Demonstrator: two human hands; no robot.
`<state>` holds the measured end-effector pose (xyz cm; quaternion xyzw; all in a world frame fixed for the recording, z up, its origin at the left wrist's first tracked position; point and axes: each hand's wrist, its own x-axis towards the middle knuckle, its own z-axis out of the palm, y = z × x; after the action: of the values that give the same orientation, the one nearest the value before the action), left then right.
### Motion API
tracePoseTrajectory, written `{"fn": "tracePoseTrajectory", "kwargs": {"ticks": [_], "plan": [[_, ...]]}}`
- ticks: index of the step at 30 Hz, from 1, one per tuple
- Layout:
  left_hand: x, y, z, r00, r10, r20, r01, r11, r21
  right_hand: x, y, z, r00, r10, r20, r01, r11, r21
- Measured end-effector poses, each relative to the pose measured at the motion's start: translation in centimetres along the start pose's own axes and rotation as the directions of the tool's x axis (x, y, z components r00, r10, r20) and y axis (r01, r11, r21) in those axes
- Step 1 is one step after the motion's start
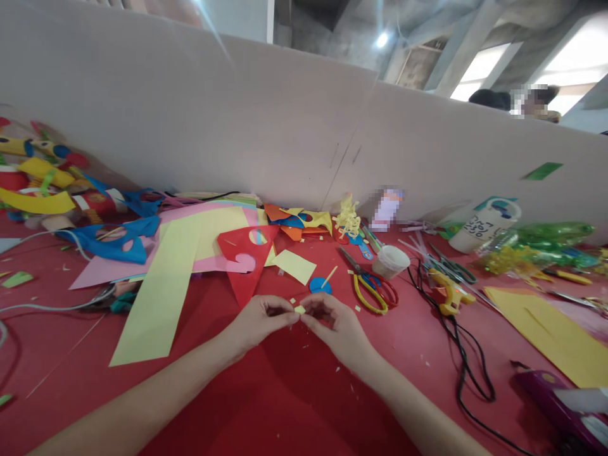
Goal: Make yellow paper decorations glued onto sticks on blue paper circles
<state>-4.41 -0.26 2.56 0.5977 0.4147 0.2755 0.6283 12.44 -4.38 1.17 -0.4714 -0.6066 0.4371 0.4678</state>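
Observation:
Between the fingertips of both hands is a tiny pale-yellow piece of paper [299, 310]. My left hand [266, 320] pinches its left side, thumb and forefinger closed. From the other side my right hand [335, 323] pinches it too. Just beyond the fingers lies a blue paper disc [320, 286] with a thin yellow strip across it. A pale-yellow paper rectangle [295, 266] is a little farther back. To the right of my right hand, scissors with yellow and red handles [369, 292] rest on the red table [266, 405].
Red cut paper [247, 250] and a long yellow strip [154, 291] lie left. Right are a white cup [390, 261], a yellow glue gun [449, 292] with black cord, yellow sheets [546, 329] and a purple tool [551, 396]. A white partition [237, 120] stands behind.

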Motion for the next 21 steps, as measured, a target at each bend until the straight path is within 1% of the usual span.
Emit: {"fn": "tracePoseTrajectory", "kwargs": {"ticks": [4, 7, 12, 16, 18, 21], "plan": [[0.08, -0.01, -0.35, 0.998, -0.003, 0.069, 0.004, 1.000, -0.015, -0.02, 0.01, -0.24, 1.000, -0.002, 0.002, 0.002, 1.000, -0.027], [0.15, 0.04, -0.53, 0.996, -0.005, 0.091, 0.006, 1.000, -0.010, -0.05, -0.03, -0.31, 1.000, -0.026, -0.007, 0.026, 0.998, -0.064], [0.19, 0.09, -0.57, 0.996, -0.024, 0.091, 0.023, 1.000, 0.011, -0.15, 0.13, -0.27, 0.990, -0.137, -0.021, 0.131, 0.976, -0.174], [0.17, -0.16, -0.53, 0.995, -0.054, 0.088, 0.056, 0.998, -0.014, -0.22, -0.10, -0.37, 0.973, -0.231, 0.014, 0.226, 0.934, -0.278], [0.16, -0.26, -0.54, 0.994, -0.063, 0.094, 0.066, 0.997, -0.030, -0.25, -0.29, -0.46, 0.970, -0.240, 0.029, 0.238, 0.925, -0.294], [0.13, -0.22, -0.60, 0.991, -0.056, 0.125, 0.062, 0.997, -0.043, -0.31, -0.40, -0.57, 0.975, -0.220, 0.025, 0.218, 0.935, -0.279]]}}
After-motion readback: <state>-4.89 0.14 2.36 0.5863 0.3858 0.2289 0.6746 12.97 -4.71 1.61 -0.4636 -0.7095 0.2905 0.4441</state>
